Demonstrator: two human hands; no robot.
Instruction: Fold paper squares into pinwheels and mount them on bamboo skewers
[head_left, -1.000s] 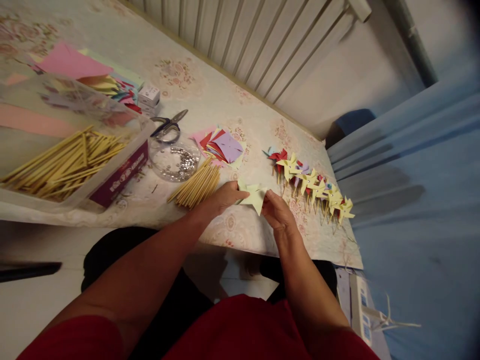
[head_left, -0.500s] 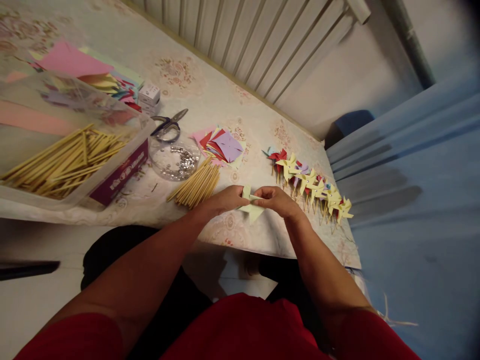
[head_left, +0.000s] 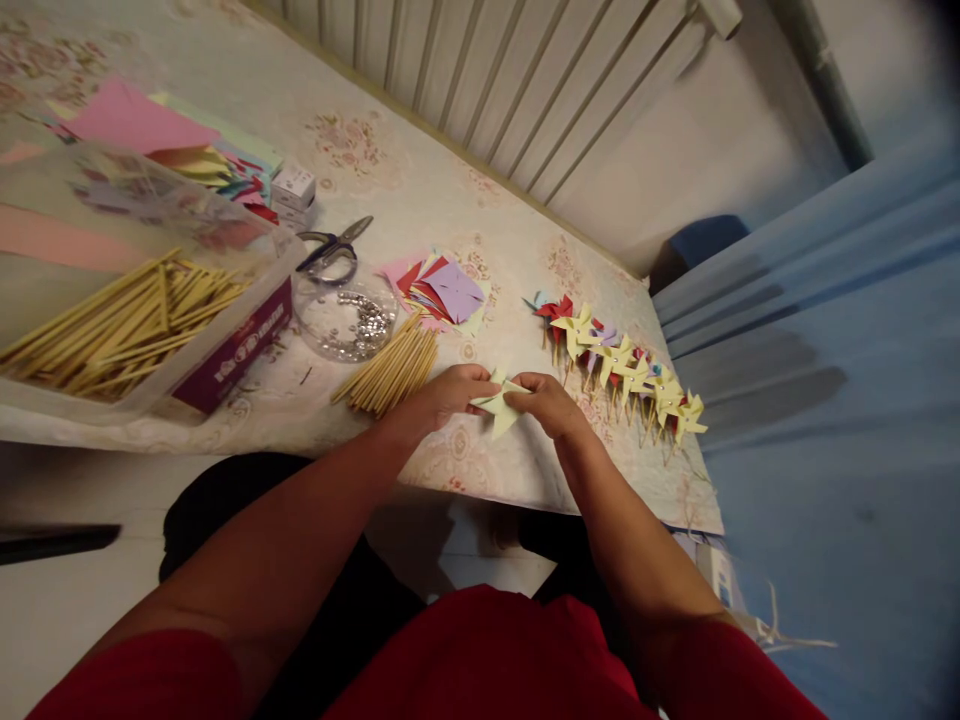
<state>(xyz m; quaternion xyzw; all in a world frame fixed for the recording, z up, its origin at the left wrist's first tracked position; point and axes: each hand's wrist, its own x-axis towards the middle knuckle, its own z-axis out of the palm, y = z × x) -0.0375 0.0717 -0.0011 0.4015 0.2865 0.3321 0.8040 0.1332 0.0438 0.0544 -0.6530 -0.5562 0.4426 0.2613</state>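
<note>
Between my two hands is a pale yellow-green paper pinwheel (head_left: 504, 412), its blades partly folded in and one point hanging toward me. My left hand (head_left: 459, 392) pinches its left side between thumb and fingers. On the other side my right hand (head_left: 549, 400) grips it, thumb pressed near the middle. Both hands hold it just above the table near the front edge. A bundle of thin wooden sticks (head_left: 390, 368) lies left of my left hand. Behind it sits a pile of cut paper squares (head_left: 455, 292), purple on top.
Finished pinwheels on sticks (head_left: 616, 362) lie in a row at right. At left are a round clear dish of small metal pieces (head_left: 319, 338), scissors (head_left: 331, 250), small white boxes (head_left: 294, 186) and a clear plastic bin (head_left: 247, 290) with sticks. A blue curtain (head_left: 825, 400) hangs at right.
The paper has turned slightly in my hands and its blades sit closer together. My fingers have shifted a little on it. The other things stay where they were.
</note>
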